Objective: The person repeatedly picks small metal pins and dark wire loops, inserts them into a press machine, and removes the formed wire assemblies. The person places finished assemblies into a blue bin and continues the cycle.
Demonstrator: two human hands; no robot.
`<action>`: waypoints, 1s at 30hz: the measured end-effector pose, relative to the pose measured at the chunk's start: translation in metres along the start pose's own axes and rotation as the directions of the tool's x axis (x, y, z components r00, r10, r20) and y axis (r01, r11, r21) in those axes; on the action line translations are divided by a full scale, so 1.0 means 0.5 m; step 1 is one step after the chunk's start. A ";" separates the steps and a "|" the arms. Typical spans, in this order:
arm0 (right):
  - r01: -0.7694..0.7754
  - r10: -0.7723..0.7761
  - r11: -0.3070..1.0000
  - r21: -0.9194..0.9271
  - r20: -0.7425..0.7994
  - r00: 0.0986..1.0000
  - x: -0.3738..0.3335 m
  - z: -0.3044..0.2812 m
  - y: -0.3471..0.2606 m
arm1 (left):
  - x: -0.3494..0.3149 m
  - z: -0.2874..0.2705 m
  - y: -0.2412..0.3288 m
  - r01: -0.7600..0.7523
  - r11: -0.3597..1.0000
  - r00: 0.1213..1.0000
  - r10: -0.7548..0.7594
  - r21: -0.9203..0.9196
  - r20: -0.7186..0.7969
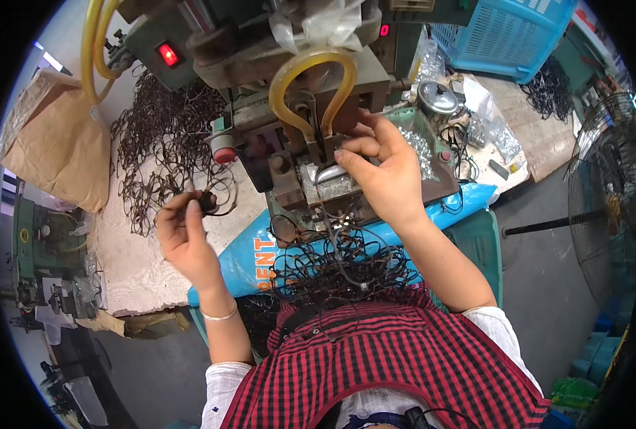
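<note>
My left hand (188, 239) is closed, thumb against fingers, on a thin dark cord (226, 187) that loops out past the fingertips, beside a tangled heap of the same cords (164, 118). My right hand (388, 168) reaches in at the press's metal tooling (323, 151), its thumb and fingers bent around the front of it. Whatever sits between those fingertips is too small to make out. From the tooling a dark cord hangs down toward another pile of cords (339, 264) at my lap. A yellow tube (282, 82) arches over the tooling.
On the green press bed, a tray of small shiny metal pieces (416, 146) lies right of my hand. A red push button (223, 154) is at left. Blue plastic sheeting (246, 261) covers the table's front edge. Farther out are a blue basket (507, 43), a lidded metal pot (437, 98) and a fan (607, 207).
</note>
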State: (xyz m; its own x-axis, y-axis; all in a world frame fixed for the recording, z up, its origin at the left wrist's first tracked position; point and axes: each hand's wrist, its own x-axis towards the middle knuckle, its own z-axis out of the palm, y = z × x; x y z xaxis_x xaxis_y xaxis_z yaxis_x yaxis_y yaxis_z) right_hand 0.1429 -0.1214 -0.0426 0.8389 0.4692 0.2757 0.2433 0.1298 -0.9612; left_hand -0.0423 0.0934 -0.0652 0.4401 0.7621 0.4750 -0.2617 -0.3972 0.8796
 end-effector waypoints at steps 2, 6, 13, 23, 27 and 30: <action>-0.137 0.126 0.971 0.197 0.063 0.990 0.002 0.005 -0.012 | 0.020 0.045 0.103 -0.203 0.922 0.973 0.228 -0.330 0.037; -0.197 0.166 0.927 0.320 0.122 0.979 -0.002 0.029 -0.033 | 0.076 0.121 0.164 -0.370 0.926 0.919 0.376 -0.067 0.119; 0.001 -0.002 1.000 0.018 0.104 0.995 -0.031 -0.013 -0.052 | 0.029 0.118 0.149 -0.435 0.853 0.840 0.500 -0.287 0.211; 0.111 -0.336 0.485 -0.867 -0.068 0.939 -0.005 -0.196 0.146 | -0.015 0.166 0.124 -0.863 0.494 0.310 0.683 -0.106 0.661; 0.025 -0.276 0.666 -0.745 -0.215 0.937 -0.003 -0.193 0.150 | -0.017 0.166 0.125 -0.864 0.491 0.285 0.665 -0.116 0.691; 0.052 -0.292 0.673 -0.738 -0.201 0.935 0.001 -0.196 0.152 | -0.011 0.167 0.119 -0.846 0.515 0.296 0.667 -0.136 0.683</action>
State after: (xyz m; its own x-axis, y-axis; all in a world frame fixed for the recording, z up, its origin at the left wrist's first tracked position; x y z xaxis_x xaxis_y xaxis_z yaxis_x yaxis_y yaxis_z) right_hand 0.2096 -0.1971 -0.1148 0.8112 0.2254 0.5395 0.5663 -0.5328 -0.6289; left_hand 0.0115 0.0228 -0.0136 0.5430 -0.3885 0.7444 -0.6241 -0.7799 0.0482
